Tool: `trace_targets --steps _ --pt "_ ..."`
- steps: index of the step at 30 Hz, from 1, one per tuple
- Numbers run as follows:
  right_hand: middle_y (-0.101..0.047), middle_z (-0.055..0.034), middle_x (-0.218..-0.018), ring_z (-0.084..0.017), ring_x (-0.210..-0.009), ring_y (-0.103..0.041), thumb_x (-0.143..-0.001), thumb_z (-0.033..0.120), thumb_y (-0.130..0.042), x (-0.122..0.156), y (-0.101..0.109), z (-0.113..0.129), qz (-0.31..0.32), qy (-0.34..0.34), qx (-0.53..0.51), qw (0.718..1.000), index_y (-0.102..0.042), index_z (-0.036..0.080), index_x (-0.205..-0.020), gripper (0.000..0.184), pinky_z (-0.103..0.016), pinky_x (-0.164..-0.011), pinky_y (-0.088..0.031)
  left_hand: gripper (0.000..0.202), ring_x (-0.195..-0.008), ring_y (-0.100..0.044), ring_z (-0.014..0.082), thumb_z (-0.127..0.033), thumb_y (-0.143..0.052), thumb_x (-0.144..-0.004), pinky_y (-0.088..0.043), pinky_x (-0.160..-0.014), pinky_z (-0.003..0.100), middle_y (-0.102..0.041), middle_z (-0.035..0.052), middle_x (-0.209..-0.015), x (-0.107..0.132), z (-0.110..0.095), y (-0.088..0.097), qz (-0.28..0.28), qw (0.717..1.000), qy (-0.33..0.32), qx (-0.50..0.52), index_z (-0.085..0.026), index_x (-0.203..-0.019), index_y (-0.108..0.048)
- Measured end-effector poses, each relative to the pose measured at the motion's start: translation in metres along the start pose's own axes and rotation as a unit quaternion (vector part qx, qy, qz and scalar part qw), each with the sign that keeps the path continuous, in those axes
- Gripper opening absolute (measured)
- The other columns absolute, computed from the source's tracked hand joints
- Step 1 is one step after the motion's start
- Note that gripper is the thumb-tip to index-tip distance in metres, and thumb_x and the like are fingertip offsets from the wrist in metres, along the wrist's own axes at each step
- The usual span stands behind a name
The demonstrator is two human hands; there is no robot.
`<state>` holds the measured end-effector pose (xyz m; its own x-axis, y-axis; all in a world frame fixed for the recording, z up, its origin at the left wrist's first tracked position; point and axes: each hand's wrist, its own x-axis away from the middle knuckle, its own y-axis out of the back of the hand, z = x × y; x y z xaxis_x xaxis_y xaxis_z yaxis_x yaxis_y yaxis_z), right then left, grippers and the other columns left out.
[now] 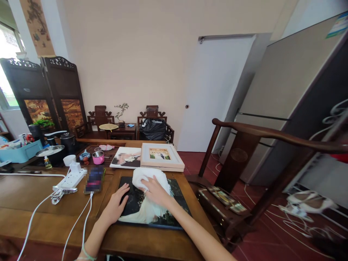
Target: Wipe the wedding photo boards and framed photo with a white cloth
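Observation:
A dark photo panel (174, 219) showing a white gown lies flat on the wooden table in front of me. My right hand (155, 191) presses a white cloth (160, 176) onto its upper part, fingers bunched into the fabric. At the panel's left edge rests my left hand (119, 203), its fingers stretched out and holding nothing. Just beyond the panel are a framed photo (176, 156) in a pale frame and a white-edged photo panel (125, 158).
Left of the panel lie a charging phone (94, 180), a white power strip (73, 177) and loose cables. Farther back stand a pink cup (98, 157), a wide pan (50, 150) and a blue bin (27, 152). A wooden chair (239, 159) stands close on the right.

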<state>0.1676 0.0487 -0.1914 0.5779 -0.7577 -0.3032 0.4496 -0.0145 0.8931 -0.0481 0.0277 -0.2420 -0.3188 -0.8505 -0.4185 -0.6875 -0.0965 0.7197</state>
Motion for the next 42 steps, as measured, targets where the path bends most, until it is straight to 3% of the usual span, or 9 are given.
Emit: trace_targets --steps 7,12,16,22,26,30,33,37,42 --pt "-0.058 -0.0136 -0.115 -0.025 -0.134 -0.022 -0.083 0.021 -0.043 0.067 -0.003 0.050 0.058 0.029 -0.034 0.997 -0.058 0.019 -0.106 0.026 -0.056 -0.107 -0.008 0.035 -0.127 -0.042 0.0197 -0.027 -0.038 -0.090 -0.033 -0.107 0.043 -0.051 0.0070 -0.132 0.000 0.002 -0.001 -0.009 1.000 0.002 0.014 -0.022 -0.119 -0.055" --pt "-0.054 -0.0135 -0.124 -0.021 -0.136 -0.018 -0.076 0.019 -0.048 0.094 0.003 0.069 0.106 0.051 -0.054 0.992 -0.058 0.020 -0.106 0.032 -0.052 -0.109 -0.006 0.035 -0.127 -0.041 0.0204 -0.027 -0.039 -0.089 -0.033 -0.107 0.043 -0.050 0.0085 -0.133 0.001 0.006 -0.004 -0.018 1.000 -0.003 0.022 -0.019 -0.120 -0.054" --pt "-0.053 -0.0128 -0.126 -0.019 -0.134 -0.024 -0.081 0.018 -0.043 0.083 0.003 0.051 0.073 0.022 -0.044 0.996 -0.057 0.020 -0.109 0.031 -0.049 -0.110 -0.009 0.035 -0.127 -0.042 0.0199 -0.027 -0.039 -0.089 -0.033 -0.107 0.043 -0.051 0.0078 -0.133 0.001 0.007 -0.004 -0.016 1.000 -0.002 0.014 -0.020 -0.119 -0.055" --pt "-0.047 -0.0162 -0.131 -0.025 -0.131 -0.030 -0.087 0.020 -0.039 0.034 -0.002 0.002 0.012 -0.075 0.020 0.997 -0.053 0.017 -0.116 0.033 -0.052 -0.106 -0.015 0.035 -0.127 -0.042 0.0197 -0.027 -0.038 -0.089 -0.033 -0.107 0.043 -0.050 0.0072 -0.133 0.001 0.005 -0.003 -0.012 1.000 -0.008 0.004 -0.021 -0.119 -0.054" --pt "-0.052 -0.0180 -0.124 -0.030 -0.130 -0.029 -0.087 0.020 -0.038 0.007 -0.008 0.001 -0.011 -0.149 0.061 0.987 -0.051 0.016 -0.119 0.035 -0.059 -0.101 -0.016 0.036 -0.130 -0.037 0.0200 -0.030 -0.038 -0.090 -0.030 -0.108 0.043 -0.047 0.0067 -0.136 0.000 -0.002 0.001 -0.027 1.000 -0.006 0.007 -0.022 -0.123 -0.052" --pt "-0.056 -0.0148 -0.119 -0.030 -0.132 -0.025 -0.085 0.023 -0.042 0.008 -0.015 0.028 0.019 -0.069 0.043 0.996 -0.053 0.019 -0.117 0.034 -0.061 -0.101 -0.013 0.041 -0.134 -0.028 0.0188 -0.033 -0.034 -0.092 -0.024 -0.111 0.040 -0.040 0.0049 -0.141 0.000 -0.010 0.007 -0.069 0.997 -0.002 0.034 -0.022 -0.131 -0.044" --pt "-0.058 -0.0118 -0.118 -0.025 -0.134 -0.022 -0.083 0.026 -0.046 0.028 -0.017 0.048 0.048 0.028 0.003 0.998 -0.056 0.021 -0.110 0.030 -0.055 -0.106 -0.010 0.044 -0.135 -0.027 0.0183 -0.035 -0.029 -0.094 -0.022 -0.111 0.039 -0.039 0.0046 -0.142 0.001 -0.010 0.009 -0.082 0.995 0.013 0.051 -0.020 -0.134 -0.040" --pt "-0.059 -0.0087 -0.118 -0.019 -0.135 -0.021 -0.080 0.025 -0.049 0.062 -0.007 0.058 0.086 0.102 -0.048 0.990 -0.059 0.022 -0.104 0.026 -0.048 -0.110 -0.004 0.045 -0.134 -0.030 0.0187 -0.037 -0.027 -0.094 -0.023 -0.111 0.039 -0.040 0.0049 -0.141 0.002 -0.008 0.008 -0.082 0.995 0.021 0.051 -0.019 -0.133 -0.042" --pt "-0.050 -0.0124 -0.131 -0.019 -0.131 -0.030 -0.082 0.025 -0.046 0.087 0.018 0.047 0.100 0.071 -0.071 0.990 -0.061 0.018 -0.103 0.027 -0.042 -0.112 -0.012 0.043 -0.127 -0.042 0.0187 -0.036 -0.029 -0.094 -0.032 -0.108 0.038 -0.050 0.0060 -0.133 0.001 -0.007 0.004 -0.049 0.998 0.020 0.034 -0.018 -0.127 -0.050"
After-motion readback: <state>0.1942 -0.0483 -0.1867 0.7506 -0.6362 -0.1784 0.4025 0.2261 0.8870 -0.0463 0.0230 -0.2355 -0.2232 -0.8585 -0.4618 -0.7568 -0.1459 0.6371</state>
